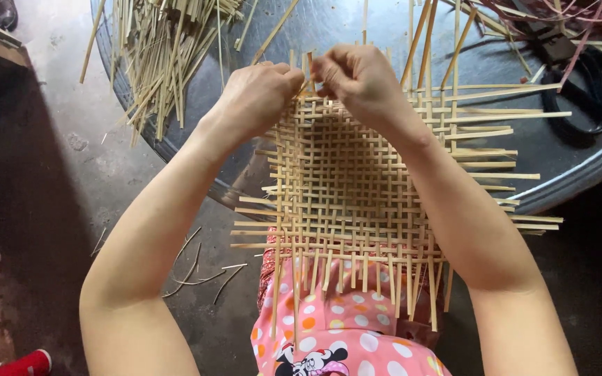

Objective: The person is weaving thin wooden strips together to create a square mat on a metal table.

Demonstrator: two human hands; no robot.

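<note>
On top of the big round grey desk [566, 163] lies a flat woven mat [357, 188] of thin bamboo strips, its near edge hanging over the person's lap. Off to the far left sits a loose pile of strips [165, 49]. Both hands meet at the mat's far edge. Left hand [256, 94] and right hand [357, 76] each pinch the same upright strip [309, 73] with closed fingertips.
</note>
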